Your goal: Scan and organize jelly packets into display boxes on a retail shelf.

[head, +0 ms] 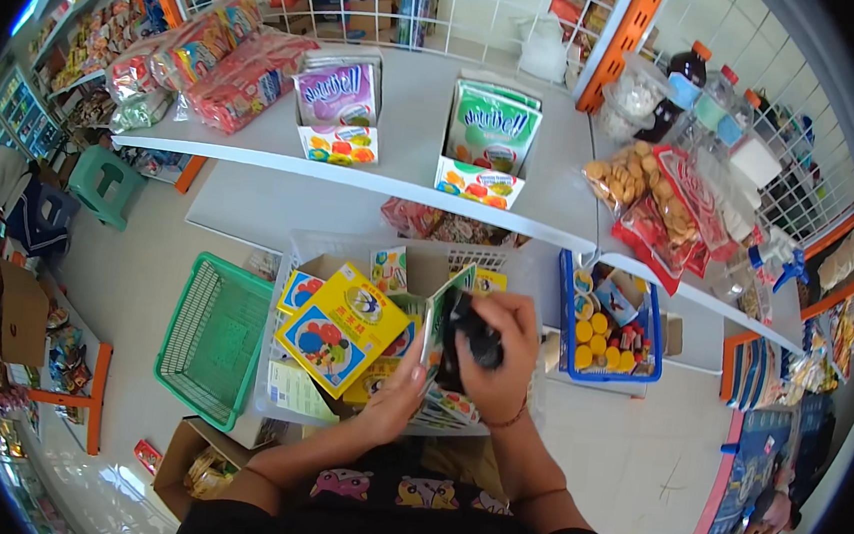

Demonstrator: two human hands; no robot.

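My left hand (394, 400) grips a green sachet packet (431, 331), which stands on edge with its side towards me. My right hand (506, 356) is closed around a black handheld tool (480, 340), pressed close against the packet's face; its exact kind is hard to make out. Both hands are above a translucent white plastic basket (323, 245). Inside it a yellow carton with a fruit picture (347, 328) leans at a tilt over other yellow cartons. Several sachets (454, 406) lie in the basket under my hands, partly hidden by them.
On the grey shelf (408, 126) ahead stand a purple sachet box (340, 109) and a green sachet box (488, 140). A green basket (214, 341) is at left, a blue basket of jars (610, 327) at right. Biscuit bags (665, 210) overhang the shelf edge. An open carton (193, 467) sits lower left.
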